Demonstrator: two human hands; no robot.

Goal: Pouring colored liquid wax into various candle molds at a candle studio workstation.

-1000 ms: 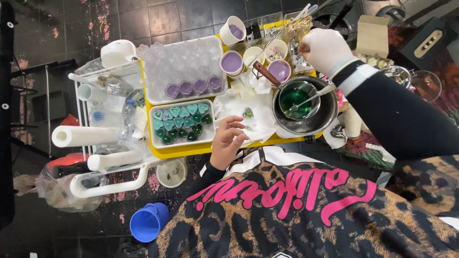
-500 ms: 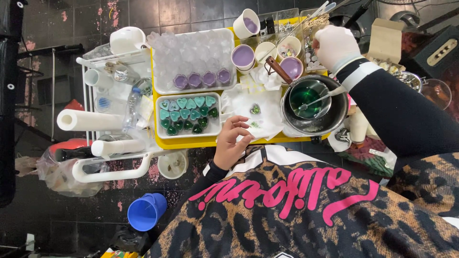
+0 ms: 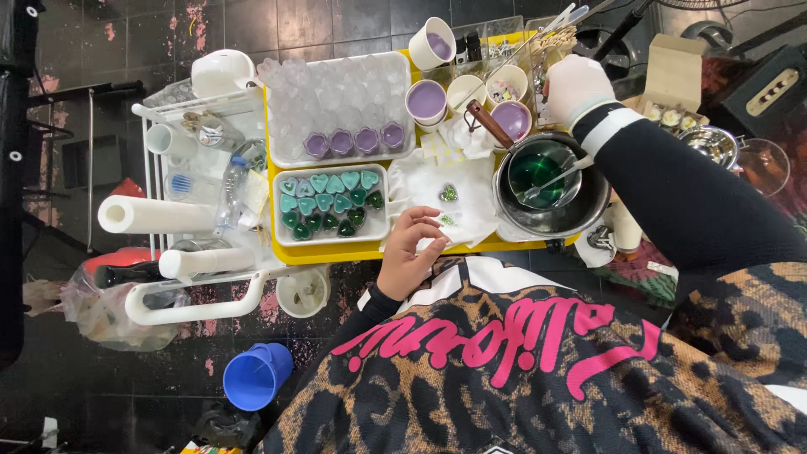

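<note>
The left hand [image 3: 408, 256] lies in front of the steel bowl [image 3: 588, 206], on the near side of the yellow bench [image 3: 336, 252]. Its grip is slack and open, the fingertips [image 3: 423, 220] pressing on a white paper towel [image 3: 437, 172] and holding nothing. It probably pins the towel flat, since a small glittery green heart [image 3: 449, 193] lies on it just left of the bowl.

The gloved right hand [image 3: 576, 87] hovers behind the bowl, among the paper cups of purple liquid [image 3: 426, 101] and beside a bundle of wooden sticks [image 3: 555, 38]. Its fingers are curled away from the camera, so I cannot tell whether the grip has closed on anything. The glove suggests this hand does the messy work.

The bowl holds green liquid [image 3: 534, 168] with a pale stirrer [image 3: 551, 178] leaning in it, left resting where the right hand can easily reach it. Further left of the bowl sits a white tray [image 3: 332, 241] of green hearts (shading from pale to dark), and behind that a clear mould [image 3: 345, 101] with purple flower shapes [image 3: 345, 141] along its near row.

Against half a second ago little differs. Both hands keep their places relative to the bowl, the stirrer has not moved, and only the view has shifted slightly.
</note>
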